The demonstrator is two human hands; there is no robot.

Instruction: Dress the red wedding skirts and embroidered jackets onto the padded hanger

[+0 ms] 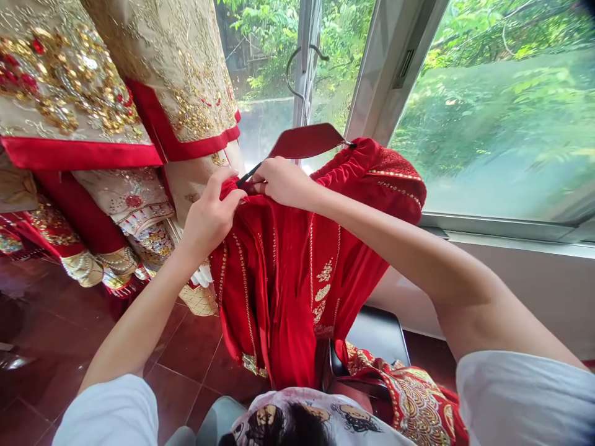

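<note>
A red skirt [292,297] with gold beaded lines and gold embroidery hangs in front of me from a clip hanger. The hanger has a metal hook [297,80] and a dark red paper-like panel [307,141]. At the skirt's left waistband, my left hand [214,214] is closed, thumb and fingers pinching the red cloth. My right hand [281,181] is closed beside it at the hanger's black clip end; its fingertips are partly hidden. At the right, the waistband gathers at the hanger's other end.
Embroidered cream and red garments [195,80] hang at the left. A black chair [381,334] stands below, with a red and gold embroidered garment [413,402] on it. Windows [511,124] with a sill lie behind. The floor [181,347] is dark red tile.
</note>
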